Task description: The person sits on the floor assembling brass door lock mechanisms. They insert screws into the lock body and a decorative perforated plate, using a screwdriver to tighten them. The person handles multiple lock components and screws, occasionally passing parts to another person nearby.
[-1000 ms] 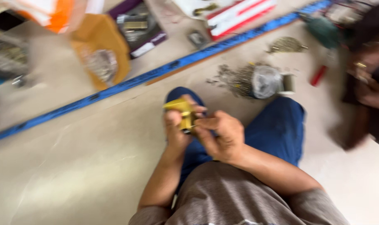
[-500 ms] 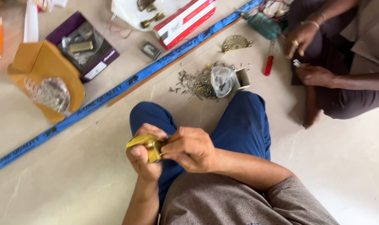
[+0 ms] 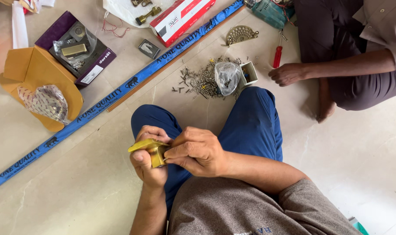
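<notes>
Brass fitting (image 3: 151, 150) sits clamped in my left hand (image 3: 149, 159), fingers wrapped round its lower part while its flat yellow top juts out to the left above my thumb. My right hand (image 3: 197, 151) is closed against the fitting's right side, fingertips pinched together on it (what they grip there is hidden from me). Both hands hover over my blue trouser leg (image 3: 250, 122) as I sit on the pale tiled floor (image 3: 76, 191). Beyond my knee lies a scatter of small screws (image 3: 198, 80), with a crumpled clear plastic bag (image 3: 227, 77) and a little open box (image 3: 249, 72) just beside it. A long blue strip (image 3: 98, 109) runs diagonally across the floor, and past it stand an orange cardboard box (image 3: 32, 74) and a purple box (image 3: 76, 48) holding bagged hardware. Another person's hand (image 3: 288, 74) rests on the floor to the right, near a red-handled screwdriver (image 3: 277, 56).
</notes>
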